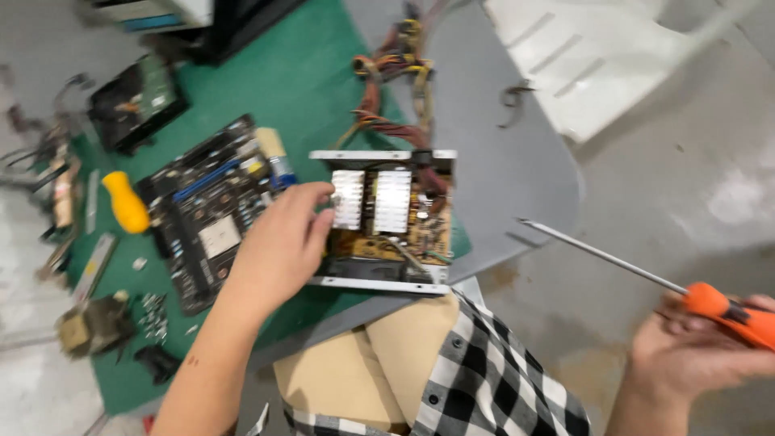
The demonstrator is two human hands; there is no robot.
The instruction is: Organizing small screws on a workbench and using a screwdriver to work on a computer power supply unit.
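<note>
Bare sheet metal frames the opened power supply unit (386,222), which stands on its side near the edge of the grey table (517,169), partly on the green mat (299,73). Its brown circuit board faces the camera, with two ribbed silver heat sinks (373,200) on the upper half. The left hand (278,246) grips the unit from its nine o'clock side: the fingers (311,195) curl over the left edge of the casing, their tips touching beside the left heat sink, so the unit lies directly at three o'clock from the palm. A bundle of red, yellow and black wires (395,81) runs from the unit's top toward twelve o'clock.

The right hand (694,351) sits well apart, at about four o'clock from the unit, closed around the orange handle of a screwdriver (646,273). Its long thin shaft points toward ten o'clock, the tip hanging in the air short of the unit's right side.

At nine o'clock from the unit lies a black motherboard (206,210) on the mat, with a yellow handle (125,202) just beyond it. A dark drive (137,101) rests toward ten o'clock. Loose screws (152,313) are scattered at about eight o'clock. At six o'clock shows the person's black-and-white checked shirt (492,379).
</note>
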